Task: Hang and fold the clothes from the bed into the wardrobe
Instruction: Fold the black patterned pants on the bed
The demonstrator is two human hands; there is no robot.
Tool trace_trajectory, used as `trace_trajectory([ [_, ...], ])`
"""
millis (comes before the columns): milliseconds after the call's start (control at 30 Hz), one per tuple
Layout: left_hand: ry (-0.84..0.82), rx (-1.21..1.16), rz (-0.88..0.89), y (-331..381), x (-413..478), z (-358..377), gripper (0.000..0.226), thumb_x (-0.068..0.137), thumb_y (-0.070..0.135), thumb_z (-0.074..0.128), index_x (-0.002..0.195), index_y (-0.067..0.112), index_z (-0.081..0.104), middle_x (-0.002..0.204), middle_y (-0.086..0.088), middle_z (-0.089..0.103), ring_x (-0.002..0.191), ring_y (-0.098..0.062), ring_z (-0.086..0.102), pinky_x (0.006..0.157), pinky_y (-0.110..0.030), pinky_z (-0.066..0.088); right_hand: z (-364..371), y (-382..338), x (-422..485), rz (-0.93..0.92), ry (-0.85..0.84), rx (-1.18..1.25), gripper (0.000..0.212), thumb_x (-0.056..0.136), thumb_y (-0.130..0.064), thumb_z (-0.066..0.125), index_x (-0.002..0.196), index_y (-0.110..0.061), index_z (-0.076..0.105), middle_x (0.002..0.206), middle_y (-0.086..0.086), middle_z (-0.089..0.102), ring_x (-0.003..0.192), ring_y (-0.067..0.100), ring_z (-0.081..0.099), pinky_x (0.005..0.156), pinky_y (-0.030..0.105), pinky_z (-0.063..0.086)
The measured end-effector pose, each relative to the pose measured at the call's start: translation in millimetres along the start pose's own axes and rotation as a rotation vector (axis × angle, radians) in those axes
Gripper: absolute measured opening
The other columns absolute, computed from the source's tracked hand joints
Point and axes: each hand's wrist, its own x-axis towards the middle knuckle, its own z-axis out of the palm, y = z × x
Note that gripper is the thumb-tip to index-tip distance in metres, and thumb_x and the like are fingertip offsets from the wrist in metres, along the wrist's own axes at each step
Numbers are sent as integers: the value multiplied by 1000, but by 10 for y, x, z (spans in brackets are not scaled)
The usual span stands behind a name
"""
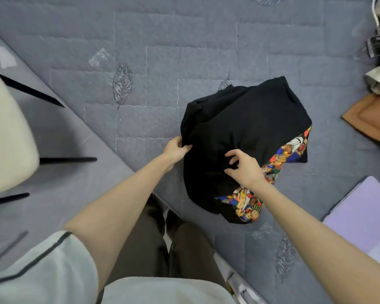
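Two bare hands work on a black garment (pixel 246 119) lying crumpled near the edge of a grey quilted bed (pixel 140 51), seen from above by the person standing beside it. The garment is bunched into a rough heap, with a bright cartoon-bear print (pixel 292 148) showing along its right and lower edges. The left hand (pixel 177 148) sits at the heap's left edge, its fingers (pixel 185 148) pinching a fold of black cloth, probably to anchor that side or lift it. The right hand (pixel 245 170) lies on the middle of the garment, fingers (pixel 233 153) spread and bent with tips at the fabric; whether they have caught any cloth cannot be told. Judging by this, the piece is being opened out so it can be folded or hung. A brown garment (pixel 373 119) and a lavender folded cloth (pixel 364 207) wait at the right side of the bed, well apart. A cream chair (pixel 7 137) stands on the floor at left. No wardrobe is in view.
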Motion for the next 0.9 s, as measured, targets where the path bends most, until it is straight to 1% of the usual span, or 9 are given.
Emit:
trace_trajectory([
  [200, -25, -268, 32, 161, -431, -311, 10, 92, 22, 62, 93, 18, 53, 98, 1, 64, 89, -14, 57, 70, -22, 43, -153, -279, -220, -20, 65, -28, 26, 86, -27, 68, 112, -22, 66, 92, -9, 64, 93, 13, 59, 79, 30, 48],
  [267, 22, -448, 84, 332, -661, -545, 15, 93, 19, 60, 82, 20, 50, 70, 9, 64, 65, -7, 57, 51, -17, 41, -232, -438, -332, -63, 166, -23, 22, 86, -24, 67, 107, -21, 70, 85, -10, 66, 89, 12, 61, 75, 25, 46],
  [333, 114, -450, 178, 542, -919, -897, 17, 93, 18, 60, 81, 21, 49, 58, 11, 61, 49, -2, 52, 41, -14, 35, -305, -640, -456, -103, 252, -9, 19, 88, -21, 63, 105, -21, 72, 88, -8, 69, 83, 9, 63, 71, 22, 44],
  [433, 163, -186, 374, 815, -1392, -1430, 18, 90, 13, 64, 81, 21, 51, 73, -10, 56, 62, -14, 48, 53, -23, 35, -395, -1077, -630, -233, 338, 53, 22, 90, -18, 60, 111, -22, 67, 100, -6, 68, 85, 9, 60, 76, 26, 49],
  [533, 168, 19, 495, 921, -1892, -1834, 19, 86, 8, 67, 78, 19, 53, 66, -10, 44, 59, -10, 38, 58, -27, 29, -487, -1679, -757, -460, 430, 45, 43, 85, -22, 69, 125, -21, 54, 120, -3, 54, 113, 17, 47, 85, 28, 44],
  [600, 193, 62, 537, 906, -2213, -2063, 16, 85, 7, 68, 80, 15, 55, 64, -5, 44, 54, -3, 36, 55, -18, 29, -522, -2101, -796, -583, 377, -30, 59, 78, -30, 76, 130, -23, 49, 131, -3, 47, 123, 18, 36, 90, 26, 35],
  [700, 304, 36, 623, 835, -2666, -2389, 10, 86, 6, 67, 85, 9, 57, 68, -7, 45, 57, -3, 36, 56, -14, 29, -389, -2596, -821, -645, 152, -201, 74, 72, -41, 80, 136, -21, 48, 140, 0, 42, 130, 23, 30, 103, 35, 31],
  [800, 366, 22, 688, 734, -3067, -2662, 7, 88, 8, 65, 88, 9, 57, 74, -6, 49, 64, -8, 40, 61, -15, 32, -120, -2869, -894, -651, 44, -246, 51, 83, -40, 70, 128, -19, 57, 140, 2, 46, 130, 25, 38, 107, 39, 33],
  [900, 439, -8, 729, 553, -3339, -2888, 6, 89, 8, 61, 91, 11, 57, 78, 8, 57, 69, 1, 51, 68, -10, 39, 106, -3110, -1027, -694, 63, -283, 24, 93, -35, 58, 102, -14, 57, 111, 5, 63, 105, 29, 57, 81, 40, 46],
])
